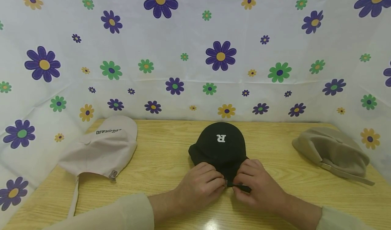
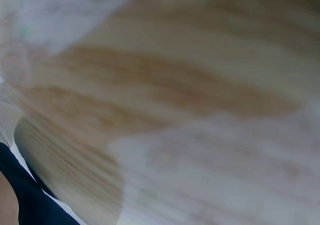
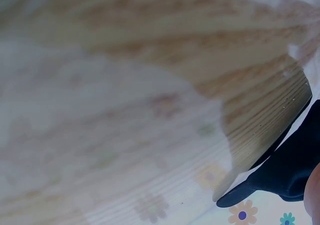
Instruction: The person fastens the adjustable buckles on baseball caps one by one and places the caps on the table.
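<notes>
A black cap point(image 1: 220, 145) with a white letter R lies at the middle of the table, its back strap point(image 1: 243, 188) facing me. On the strap's left side, by a small buckle point(image 1: 226, 183), my left hand point(image 1: 200, 186) grips the cap's rear edge with curled fingers. My right hand point(image 1: 259, 184) pinches the strap's loose end between thumb and fingers. Parts of the cap are hidden behind both hands. In the right wrist view the dark cap point(image 3: 295, 155) shows at the lower right; the left wrist view catches only a dark corner of the cap point(image 2: 30, 200).
To the left lies a pale pink cap point(image 1: 100, 148) with lettering, its strap hanging loose toward me. A tan cap point(image 1: 339, 152) sits at the right, its strap sticking out. Behind the wooden table point(image 1: 165, 145) hangs a white cloth point(image 1: 183, 29) printed with flowers.
</notes>
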The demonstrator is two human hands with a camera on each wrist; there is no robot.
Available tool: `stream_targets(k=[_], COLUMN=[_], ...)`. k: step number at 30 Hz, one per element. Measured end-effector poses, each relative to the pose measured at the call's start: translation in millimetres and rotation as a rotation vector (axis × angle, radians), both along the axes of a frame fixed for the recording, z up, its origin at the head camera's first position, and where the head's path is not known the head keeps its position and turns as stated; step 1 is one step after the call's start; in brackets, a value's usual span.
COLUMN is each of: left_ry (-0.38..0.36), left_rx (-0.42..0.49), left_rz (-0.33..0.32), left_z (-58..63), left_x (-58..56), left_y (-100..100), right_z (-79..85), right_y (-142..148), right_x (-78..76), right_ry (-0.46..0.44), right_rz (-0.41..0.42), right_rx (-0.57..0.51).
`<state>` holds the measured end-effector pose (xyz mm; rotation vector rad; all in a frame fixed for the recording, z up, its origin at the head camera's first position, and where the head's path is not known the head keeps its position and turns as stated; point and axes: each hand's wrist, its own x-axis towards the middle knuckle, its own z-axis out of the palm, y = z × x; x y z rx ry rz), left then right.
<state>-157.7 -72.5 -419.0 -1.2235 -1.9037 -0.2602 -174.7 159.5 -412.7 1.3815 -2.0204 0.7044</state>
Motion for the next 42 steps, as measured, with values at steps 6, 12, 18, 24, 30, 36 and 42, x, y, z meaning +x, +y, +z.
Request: stream_targets(k=[6, 12, 18, 24, 30, 36, 42], left_ry=[0.005, -0.005, -0.019, 0.001, 0.006, 0.023, 0.03], left_rx=[-0.005, -0.001, 0.001, 0.007, 0.009, 0.015, 0.023], left_rz=[0.004, 0.0, 0.004, 0.008, 0.006, 0.016, 0.022], left_z=[0.5, 0.5, 1.5, 1.9, 2.5, 3.0, 3.1], left_x=[0.3, 0.7, 1.7, 0.4, 1.1, 0.8, -0.2], left_y=[0.6, 1.1, 1.1, 1.4, 1.7, 2.2, 2.1], right_z=[0.1, 0.8, 1.3, 1.6, 2.0, 2.4, 2.2], right_y=[0.3, 0.8, 1.1, 1.3, 2.1, 1.9, 1.9], right_x=[0.2, 0.8, 1.5, 1.4, 3.0, 2.6, 2.7], right_ry=[0.004, 0.004, -0.001, -0.005, -0.019, -0.005, -0.005], right_rz=[-0.002, -0.008, -0.018, -0.017, -0.032, -0.033, -0.035], right_rx=[-0.001, 0.002, 0.005, -0.005, -0.001, -0.01, -0.013])
